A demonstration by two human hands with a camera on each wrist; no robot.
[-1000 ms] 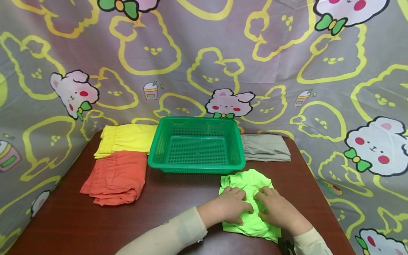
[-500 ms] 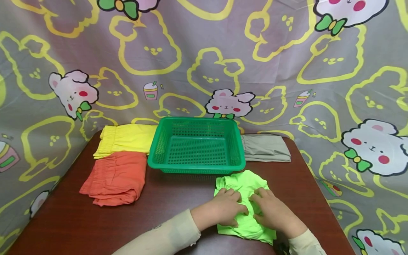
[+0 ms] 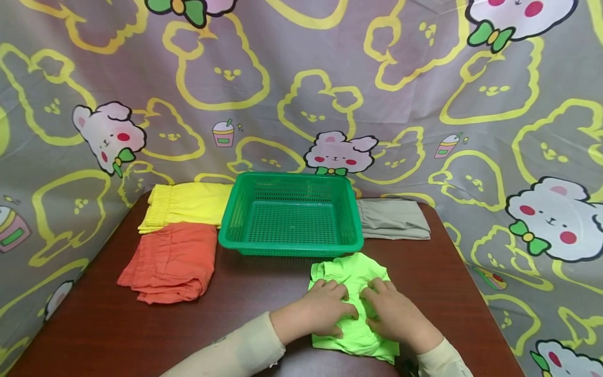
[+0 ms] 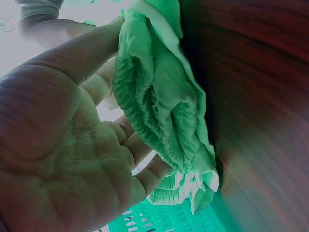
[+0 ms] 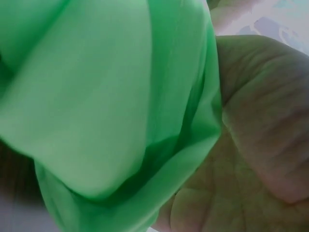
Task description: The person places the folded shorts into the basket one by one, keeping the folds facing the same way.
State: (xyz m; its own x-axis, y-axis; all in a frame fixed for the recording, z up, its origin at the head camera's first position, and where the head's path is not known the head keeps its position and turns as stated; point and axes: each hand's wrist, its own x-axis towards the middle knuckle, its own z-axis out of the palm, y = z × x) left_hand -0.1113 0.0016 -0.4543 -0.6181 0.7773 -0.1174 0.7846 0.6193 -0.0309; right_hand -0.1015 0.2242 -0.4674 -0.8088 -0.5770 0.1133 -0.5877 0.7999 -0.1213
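Observation:
A folded neon-green garment (image 3: 355,335), like shorts or pants, lies on the table right of centre. My left hand (image 3: 325,310) rests on its left part, and my right hand (image 3: 394,313) rests on its right part; thumbs point toward each other, fingers gently bent. In the left wrist view the left palm (image 4: 63,145) is spread, with fingertips at the garment's gathered, elastic-looking edge (image 4: 137,92). Loose layers of the green cloth (image 5: 96,106) fill the right wrist view beside the right thumb and palm (image 5: 265,121); the right fingertips are hidden there.
A green perforated basket (image 3: 292,247) with nothing in it stands at the back middle. Left of it lie folded yellow (image 3: 195,204) and orange-red (image 3: 176,262) garments; to its right is a folded grey-beige one (image 3: 395,219). A patterned cloth (image 3: 264,152) hangs behind the table (image 3: 254,288).
Both hands and the green garment under them have slid left across the table, and slightly toward its front edge. The basket and the other folded garments have stayed in place.

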